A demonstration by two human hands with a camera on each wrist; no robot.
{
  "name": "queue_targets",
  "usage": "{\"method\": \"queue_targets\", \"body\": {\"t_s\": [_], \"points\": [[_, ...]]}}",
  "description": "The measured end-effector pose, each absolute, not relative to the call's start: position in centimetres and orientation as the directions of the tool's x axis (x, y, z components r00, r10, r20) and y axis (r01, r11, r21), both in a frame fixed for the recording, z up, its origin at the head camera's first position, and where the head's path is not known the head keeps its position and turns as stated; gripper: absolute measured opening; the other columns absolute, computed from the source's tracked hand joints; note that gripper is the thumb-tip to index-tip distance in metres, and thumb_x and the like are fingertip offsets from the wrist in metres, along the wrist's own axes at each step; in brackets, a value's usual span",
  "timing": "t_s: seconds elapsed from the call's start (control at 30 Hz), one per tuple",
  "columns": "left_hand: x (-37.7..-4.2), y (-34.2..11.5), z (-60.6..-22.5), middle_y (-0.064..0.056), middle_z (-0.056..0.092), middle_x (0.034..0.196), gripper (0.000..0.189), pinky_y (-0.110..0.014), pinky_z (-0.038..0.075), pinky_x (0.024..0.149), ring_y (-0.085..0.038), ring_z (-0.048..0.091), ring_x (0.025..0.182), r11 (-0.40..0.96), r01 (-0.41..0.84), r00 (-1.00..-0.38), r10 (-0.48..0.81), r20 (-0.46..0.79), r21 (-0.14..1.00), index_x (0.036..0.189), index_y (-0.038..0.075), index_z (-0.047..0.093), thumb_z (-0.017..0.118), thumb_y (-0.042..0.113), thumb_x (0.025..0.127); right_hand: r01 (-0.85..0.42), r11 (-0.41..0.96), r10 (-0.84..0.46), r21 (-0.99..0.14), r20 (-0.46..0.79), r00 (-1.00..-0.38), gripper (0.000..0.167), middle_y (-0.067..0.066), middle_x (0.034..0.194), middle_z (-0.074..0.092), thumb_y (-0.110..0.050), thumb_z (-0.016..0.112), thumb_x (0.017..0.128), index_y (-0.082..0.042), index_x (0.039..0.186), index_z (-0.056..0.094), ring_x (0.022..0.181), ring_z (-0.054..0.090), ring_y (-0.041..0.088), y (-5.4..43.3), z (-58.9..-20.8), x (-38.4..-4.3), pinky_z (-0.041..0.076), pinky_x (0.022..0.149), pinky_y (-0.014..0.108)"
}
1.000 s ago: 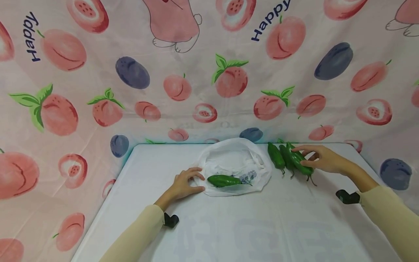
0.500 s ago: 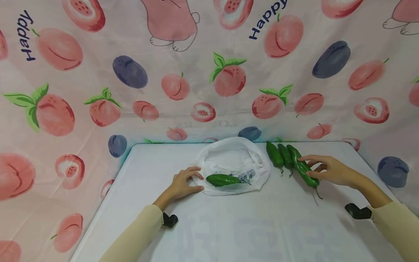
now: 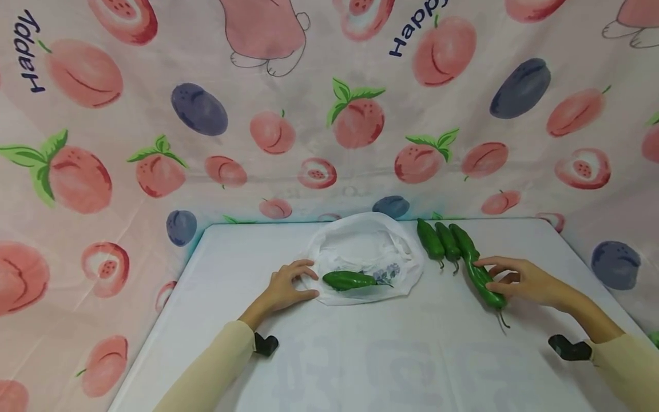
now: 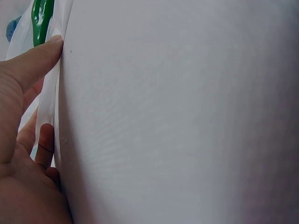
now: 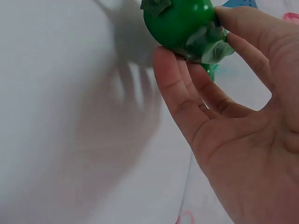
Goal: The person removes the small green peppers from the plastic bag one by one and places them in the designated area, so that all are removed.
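A white plastic bag (image 3: 368,221) lies on the table with its mouth spread wide and one green pepper (image 3: 349,280) inside it. My left hand (image 3: 288,289) holds the bag's left edge; in the left wrist view, thumb and fingers lie on either side of the thin plastic. To the right, my right hand (image 3: 525,280) pinches another long green pepper (image 3: 485,283) between thumb and fingertips, its stem pointing toward me. That pepper's far end overlaps a further pepper (image 3: 463,237) behind it. Up close, the right wrist view shows the held pepper's stem end (image 5: 180,23).
Two more green peppers, a left one (image 3: 430,240) and a right one (image 3: 448,241), lie side by side just right of the bag. A fruit-printed cloth (image 3: 288,109) hangs behind the white table (image 3: 257,246). Something green (image 3: 655,339) shows at the right edge.
My right hand has drawn the pepper toward me and slightly right, off the group beside it. The left hand has stayed on the bag's edge.
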State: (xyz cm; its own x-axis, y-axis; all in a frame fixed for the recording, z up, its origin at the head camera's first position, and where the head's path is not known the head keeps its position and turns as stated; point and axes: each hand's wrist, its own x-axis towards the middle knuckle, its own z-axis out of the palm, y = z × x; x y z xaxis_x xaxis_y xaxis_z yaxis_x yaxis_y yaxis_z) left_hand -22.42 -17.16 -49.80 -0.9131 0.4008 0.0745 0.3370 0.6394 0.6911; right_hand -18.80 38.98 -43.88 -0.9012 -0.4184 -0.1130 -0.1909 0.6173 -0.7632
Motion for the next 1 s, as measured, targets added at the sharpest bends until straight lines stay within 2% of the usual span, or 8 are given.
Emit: {"method": "queue_targets", "body": {"t_s": [0.17, 0.6, 1.0], "points": [[-22.4, -17.2, -49.7, 0.003, 0.053, 0.151, 0.025, -0.055, 0.025, 0.102, -0.019, 0.051, 0.108, 0.639, 0.336, -0.913, 0.401, 0.073, 0.691, 0.108, 0.028, 0.074, 0.086, 0.033, 0.086, -0.158, 0.596, -0.428, -0.787, -0.145, -0.892, 0.056, 0.028, 0.126, 0.057, -0.018, 0.072, 0.098, -0.001, 0.147, 0.050, 0.092, 0.069, 0.019, 39.2, -44.4, -18.5, 0.058, 0.069, 0.036], [-22.3, -17.1, -49.7, 0.003, 0.052, 0.152, 0.025, -0.055, 0.025, 0.102, -0.021, 0.051, 0.112, 0.637, 0.330, -0.914, 0.400, 0.066, 0.697, 0.108, 0.028, 0.074, 0.085, 0.032, 0.086, -0.149, 0.616, -0.419, -0.774, -0.161, -0.894, 0.056, 0.022, 0.117, 0.062, -0.017, 0.073, 0.097, 0.001, 0.145, 0.049, 0.086, 0.066, 0.018, 39.2, -45.2, -18.4, 0.057, 0.067, 0.034], [-22.1, -17.0, -49.3, 0.002, 0.052, 0.153, 0.026, -0.055, 0.024, 0.103, -0.024, 0.050, 0.116, 0.640, 0.319, -0.917, 0.395, 0.057, 0.699, 0.110, 0.025, 0.074, 0.085, 0.029, 0.087, -0.131, 0.624, -0.407, -0.770, -0.177, -0.896, 0.056, 0.020, 0.118, 0.064, -0.018, 0.072, 0.097, 0.001, 0.145, 0.050, 0.084, 0.065, 0.016, 39.0, -45.2, -18.4, 0.056, 0.067, 0.034]]}}
